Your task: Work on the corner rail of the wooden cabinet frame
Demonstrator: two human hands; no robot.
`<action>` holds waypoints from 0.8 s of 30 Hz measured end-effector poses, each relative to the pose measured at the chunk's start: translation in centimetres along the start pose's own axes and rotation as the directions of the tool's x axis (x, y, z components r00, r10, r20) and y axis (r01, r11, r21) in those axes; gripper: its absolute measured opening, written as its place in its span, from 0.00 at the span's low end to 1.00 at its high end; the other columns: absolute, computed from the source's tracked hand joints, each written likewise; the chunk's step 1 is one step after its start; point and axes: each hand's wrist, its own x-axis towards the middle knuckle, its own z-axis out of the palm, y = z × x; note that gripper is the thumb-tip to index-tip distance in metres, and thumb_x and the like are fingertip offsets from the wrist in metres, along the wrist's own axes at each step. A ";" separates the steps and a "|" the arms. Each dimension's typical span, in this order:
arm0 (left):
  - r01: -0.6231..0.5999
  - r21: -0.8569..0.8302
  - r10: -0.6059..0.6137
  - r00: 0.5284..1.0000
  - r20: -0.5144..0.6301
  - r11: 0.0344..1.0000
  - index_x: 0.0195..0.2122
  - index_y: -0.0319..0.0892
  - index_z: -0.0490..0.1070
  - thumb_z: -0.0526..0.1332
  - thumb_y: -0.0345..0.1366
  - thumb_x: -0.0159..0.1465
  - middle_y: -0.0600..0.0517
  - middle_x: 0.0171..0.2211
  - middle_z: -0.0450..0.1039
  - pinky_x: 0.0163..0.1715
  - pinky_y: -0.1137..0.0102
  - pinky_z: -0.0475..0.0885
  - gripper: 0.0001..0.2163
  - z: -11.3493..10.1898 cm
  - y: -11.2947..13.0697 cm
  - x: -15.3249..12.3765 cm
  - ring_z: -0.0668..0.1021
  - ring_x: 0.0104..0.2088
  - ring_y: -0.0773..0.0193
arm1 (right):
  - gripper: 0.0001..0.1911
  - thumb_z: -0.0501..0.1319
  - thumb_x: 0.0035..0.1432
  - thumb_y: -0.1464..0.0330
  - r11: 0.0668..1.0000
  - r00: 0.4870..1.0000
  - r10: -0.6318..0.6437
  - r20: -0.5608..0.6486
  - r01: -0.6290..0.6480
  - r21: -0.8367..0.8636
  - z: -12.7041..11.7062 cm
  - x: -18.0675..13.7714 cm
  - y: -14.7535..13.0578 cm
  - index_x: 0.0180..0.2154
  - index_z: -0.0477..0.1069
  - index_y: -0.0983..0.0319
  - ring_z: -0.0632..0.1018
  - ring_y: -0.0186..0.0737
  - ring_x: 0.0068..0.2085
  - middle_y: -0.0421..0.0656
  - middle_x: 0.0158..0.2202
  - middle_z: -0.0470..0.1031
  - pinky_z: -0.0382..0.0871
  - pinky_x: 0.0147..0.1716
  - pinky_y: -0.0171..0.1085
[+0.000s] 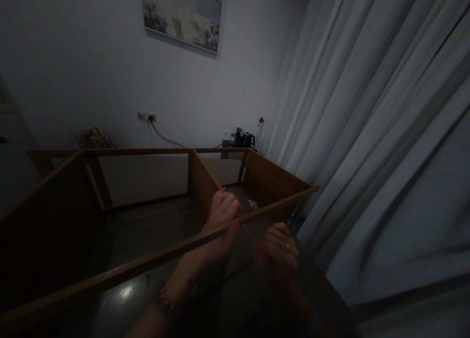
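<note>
My left hand (224,211) is closed at the front rail (147,263) of a wooden frame, where a divider panel (206,176) meets it. Its fingers lie behind the rail and the thumb shows in front. A beaded bracelet circles that wrist. Just to the right and lower, my right hand (281,247) makes a fist, with a ring on one finger. From this fist a thin straight shaft (248,231), like a screwdriver's, points up-left toward the rail near my left thumb. The tool's handle is hidden in the fist, and the thumb area is blurred.
The open frame has a back rail (143,151) and a right side panel (277,179). Long grey curtains (360,132) hang at the right. Behind stand a black kettle (248,140) and dried plant stuff (95,137). A cord runs from a wall socket (144,116).
</note>
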 end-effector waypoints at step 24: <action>0.027 -0.005 -0.027 1.000 -0.003 1.000 0.38 0.46 0.64 0.38 0.50 0.78 0.47 0.38 0.70 0.63 0.45 0.65 0.21 0.0 0.0 0.0 0.71 0.48 0.49 | 0.17 0.60 0.74 0.56 0.809 0.952 0.214 0.219 -0.298 0.506 -0.1 -0.4 0.4 0.34 0.77 0.56 0.75 0.36 0.27 0.37 0.24 0.76 0.69 0.28 0.36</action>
